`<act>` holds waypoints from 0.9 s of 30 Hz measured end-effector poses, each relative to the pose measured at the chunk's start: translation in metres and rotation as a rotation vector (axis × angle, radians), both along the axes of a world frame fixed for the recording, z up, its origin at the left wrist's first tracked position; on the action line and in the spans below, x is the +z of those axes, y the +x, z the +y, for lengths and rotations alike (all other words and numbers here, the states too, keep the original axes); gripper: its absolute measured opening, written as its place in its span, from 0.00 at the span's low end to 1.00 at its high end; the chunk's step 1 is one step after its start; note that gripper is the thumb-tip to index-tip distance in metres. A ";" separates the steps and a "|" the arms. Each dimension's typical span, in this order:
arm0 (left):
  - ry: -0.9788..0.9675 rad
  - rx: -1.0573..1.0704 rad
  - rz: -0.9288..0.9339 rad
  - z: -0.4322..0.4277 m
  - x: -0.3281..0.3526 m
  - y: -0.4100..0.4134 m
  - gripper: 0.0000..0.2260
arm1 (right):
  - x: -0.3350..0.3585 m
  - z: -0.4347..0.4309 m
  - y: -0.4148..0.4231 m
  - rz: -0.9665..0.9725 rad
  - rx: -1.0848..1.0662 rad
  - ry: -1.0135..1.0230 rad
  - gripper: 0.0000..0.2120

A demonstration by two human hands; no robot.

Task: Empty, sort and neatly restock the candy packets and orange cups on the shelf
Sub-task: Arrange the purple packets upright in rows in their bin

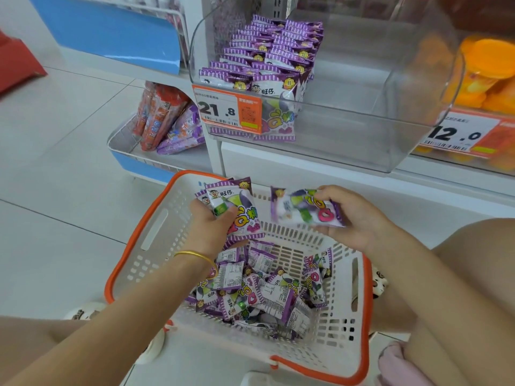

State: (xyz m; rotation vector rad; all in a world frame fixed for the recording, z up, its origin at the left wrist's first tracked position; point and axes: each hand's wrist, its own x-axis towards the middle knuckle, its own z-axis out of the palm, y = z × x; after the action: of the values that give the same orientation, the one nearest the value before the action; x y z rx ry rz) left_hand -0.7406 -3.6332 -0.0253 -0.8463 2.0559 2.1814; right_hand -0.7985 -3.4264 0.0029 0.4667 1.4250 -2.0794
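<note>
While the left hand (211, 222) grips a stack of purple-and-white plastic candy packets (234, 203), the right hand (359, 218) pinches 1 packet (301, 210) just to its right, long axis level.

— Where's the basket (133, 238)?
— On the floor (55, 190), before the shelf, with loose packets (259, 296) in it.
— And the hands?
— Over its far edge. The left hand (211, 227) grips a stack (234, 207); the right hand (359, 218), beside it, holds a single packet (303, 210).
— Behind?
— A bin (362, 129), with rows of packets (273, 54) in its left part and a price tag (227, 108) on its front. Cups (485, 71) stand to its right.
</note>
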 end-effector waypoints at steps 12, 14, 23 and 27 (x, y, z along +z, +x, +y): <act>0.110 -0.079 0.001 0.027 0.003 0.011 0.33 | -0.020 -0.029 0.025 0.354 0.247 0.369 0.10; 0.033 -0.189 0.035 0.028 0.007 0.012 0.37 | -0.020 -0.029 0.027 0.406 0.292 0.425 0.10; -0.355 -0.396 0.342 0.035 0.034 0.000 0.29 | 0.006 -0.029 0.016 0.424 0.416 0.099 0.21; -0.555 -0.515 0.427 0.030 0.089 -0.027 0.17 | 0.054 -0.019 0.000 0.658 0.365 0.101 0.16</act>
State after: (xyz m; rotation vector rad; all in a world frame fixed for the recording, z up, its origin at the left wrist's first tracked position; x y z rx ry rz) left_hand -0.7679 -3.6034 0.0640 0.1900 2.7335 1.6282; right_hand -0.7982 -3.4457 0.0572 -0.4652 1.8105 -1.9356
